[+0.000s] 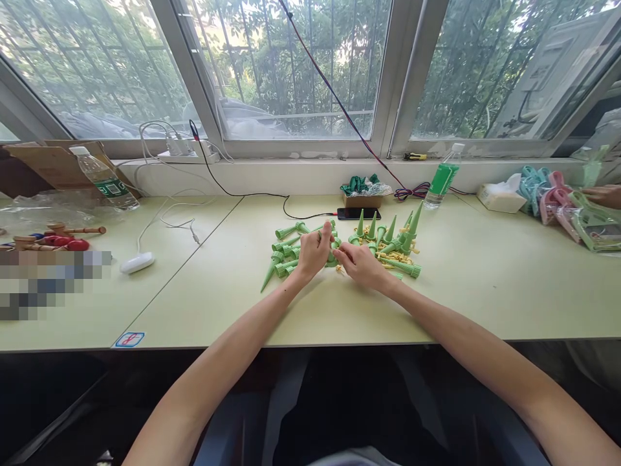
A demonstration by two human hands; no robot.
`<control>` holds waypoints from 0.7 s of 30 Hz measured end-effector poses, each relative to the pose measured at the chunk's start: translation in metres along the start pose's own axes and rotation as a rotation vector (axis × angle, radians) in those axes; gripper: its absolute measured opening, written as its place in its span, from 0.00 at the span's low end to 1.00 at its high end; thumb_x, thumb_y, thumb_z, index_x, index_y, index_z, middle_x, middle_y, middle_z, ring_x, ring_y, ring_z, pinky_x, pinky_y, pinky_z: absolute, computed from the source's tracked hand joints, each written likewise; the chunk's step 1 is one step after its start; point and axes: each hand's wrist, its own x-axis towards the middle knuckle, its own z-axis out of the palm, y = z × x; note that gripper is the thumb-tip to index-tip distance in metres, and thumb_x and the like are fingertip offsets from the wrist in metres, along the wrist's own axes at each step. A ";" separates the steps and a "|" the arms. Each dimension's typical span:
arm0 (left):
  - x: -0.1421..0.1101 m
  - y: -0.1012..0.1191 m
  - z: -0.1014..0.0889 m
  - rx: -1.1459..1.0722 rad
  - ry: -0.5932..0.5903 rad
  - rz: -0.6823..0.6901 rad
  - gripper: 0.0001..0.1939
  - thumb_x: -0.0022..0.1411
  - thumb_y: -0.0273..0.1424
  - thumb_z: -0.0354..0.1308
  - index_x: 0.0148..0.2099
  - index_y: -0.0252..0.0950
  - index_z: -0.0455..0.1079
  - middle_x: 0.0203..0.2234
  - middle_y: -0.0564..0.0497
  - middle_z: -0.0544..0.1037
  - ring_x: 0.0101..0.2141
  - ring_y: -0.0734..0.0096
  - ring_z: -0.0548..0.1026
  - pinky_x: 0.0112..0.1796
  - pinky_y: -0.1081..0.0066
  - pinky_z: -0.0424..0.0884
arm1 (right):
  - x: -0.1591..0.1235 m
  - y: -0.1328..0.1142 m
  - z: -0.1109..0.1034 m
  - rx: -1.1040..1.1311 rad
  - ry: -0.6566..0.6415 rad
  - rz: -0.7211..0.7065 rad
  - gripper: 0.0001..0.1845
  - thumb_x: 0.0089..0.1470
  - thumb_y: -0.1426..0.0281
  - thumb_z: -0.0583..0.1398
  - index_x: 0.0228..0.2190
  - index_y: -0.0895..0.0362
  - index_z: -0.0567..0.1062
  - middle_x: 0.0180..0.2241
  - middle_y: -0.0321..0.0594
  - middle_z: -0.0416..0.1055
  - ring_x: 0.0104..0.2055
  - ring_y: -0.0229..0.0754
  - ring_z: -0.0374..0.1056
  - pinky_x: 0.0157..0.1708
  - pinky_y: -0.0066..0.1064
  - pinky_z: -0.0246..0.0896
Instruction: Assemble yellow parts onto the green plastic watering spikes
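Note:
My left hand [314, 251] is closed, fingers curled around a green plastic watering spike [332, 260] that shows only in part between my hands. Close against it on the right, my right hand [361, 264] is closed in a pinch; what its fingertips hold is hidden. Several green spikes with ribbed caps [285, 255] lie loose to the left of my hands. On the right is another group of green spikes [392, 232], some standing point up. Small yellow pieces [388, 260] are scattered among them.
Behind the spikes lie a black phone [359, 213] on a cable and a small box [366, 200] holding green material. Water bottles [442, 178] stand at both sides. A tissue box [502, 195] and coloured plastic items [557, 200] are at right. A white device [137, 263] lies left.

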 end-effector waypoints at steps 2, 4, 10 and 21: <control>0.000 -0.001 0.000 0.008 -0.004 0.005 0.37 0.71 0.55 0.41 0.20 0.37 0.70 0.16 0.50 0.74 0.20 0.72 0.71 0.30 0.69 0.66 | 0.000 0.000 0.000 -0.009 0.001 0.005 0.21 0.69 0.57 0.50 0.25 0.53 0.58 0.19 0.31 0.58 0.22 0.36 0.51 0.26 0.30 0.45; 0.000 -0.002 0.000 0.020 -0.008 0.012 0.37 0.71 0.55 0.41 0.21 0.37 0.70 0.16 0.50 0.74 0.20 0.72 0.71 0.30 0.69 0.66 | 0.000 0.001 0.000 -0.020 0.005 0.007 0.21 0.69 0.57 0.50 0.25 0.53 0.58 0.19 0.31 0.58 0.22 0.36 0.51 0.26 0.30 0.45; 0.000 -0.001 0.000 0.033 -0.010 0.026 0.37 0.71 0.56 0.40 0.21 0.37 0.70 0.16 0.50 0.74 0.21 0.71 0.72 0.31 0.68 0.66 | 0.000 0.001 0.000 -0.045 0.018 0.002 0.22 0.69 0.57 0.50 0.24 0.53 0.58 0.19 0.31 0.59 0.21 0.36 0.52 0.26 0.30 0.44; 0.000 -0.001 0.000 0.052 -0.027 0.040 0.37 0.72 0.55 0.39 0.22 0.37 0.71 0.16 0.50 0.74 0.21 0.72 0.72 0.30 0.69 0.66 | 0.001 0.002 -0.001 -0.044 0.021 -0.003 0.24 0.69 0.55 0.49 0.24 0.53 0.57 0.19 0.31 0.58 0.21 0.36 0.51 0.26 0.30 0.43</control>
